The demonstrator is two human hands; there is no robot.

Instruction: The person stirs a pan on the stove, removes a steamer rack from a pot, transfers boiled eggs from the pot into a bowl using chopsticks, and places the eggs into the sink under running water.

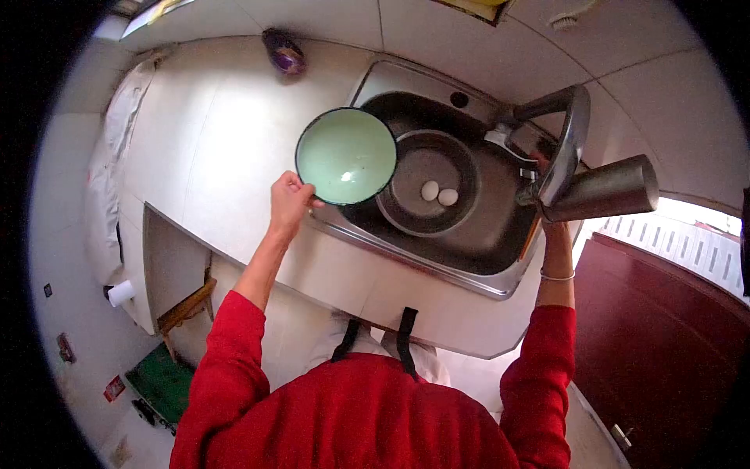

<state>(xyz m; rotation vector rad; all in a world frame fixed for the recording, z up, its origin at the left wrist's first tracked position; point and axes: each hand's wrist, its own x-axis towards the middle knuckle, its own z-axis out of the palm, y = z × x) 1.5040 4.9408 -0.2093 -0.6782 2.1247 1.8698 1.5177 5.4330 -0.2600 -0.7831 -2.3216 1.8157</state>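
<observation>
My left hand (293, 202) pinches the lower left rim of a light green bowl (344, 152) with a dark edge. The bowl overlaps the sink's left side, its inside facing up. Two white eggs (438, 193) lie in a round, dark pan (402, 213) inside the metal sink (504, 285). At the right, my right hand (541, 162) is up beside the faucet (574, 141), mostly hidden behind its spout and a metal cylinder (613, 190) attached there. The faucet's lever (512, 148) is close to its fingers. Whether those fingers grip anything cannot be made out.
An eggplant (284, 53) lies on the pale countertop (203, 133) against the back wall. A brush (566, 17) hangs on the wall tiles. Below the counter at left are a wooden stool (187, 309) and a green mat (160, 379). A dark red panel (664, 328) stands at right.
</observation>
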